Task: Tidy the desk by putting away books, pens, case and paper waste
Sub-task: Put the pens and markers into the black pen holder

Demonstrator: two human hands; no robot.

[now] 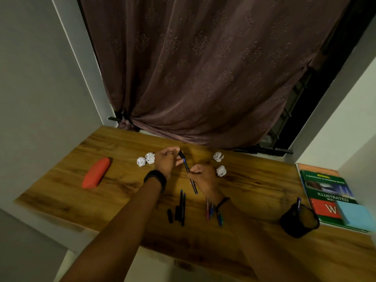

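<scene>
Head | left hand [167,162] pinches pen cap [180,154] | right hand [203,178] grips black pen [186,166] above desk [254,190]

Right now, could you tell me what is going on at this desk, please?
A person at the desk holds a black pen in both hands: the right hand grips its barrel and the left hand pinches the cap at its upper end. I cannot tell whether the cap is going on or coming off. More pens, four paper balls and a red case lie untouched. A black cup on the right holds one pen, beside stacked books.
</scene>
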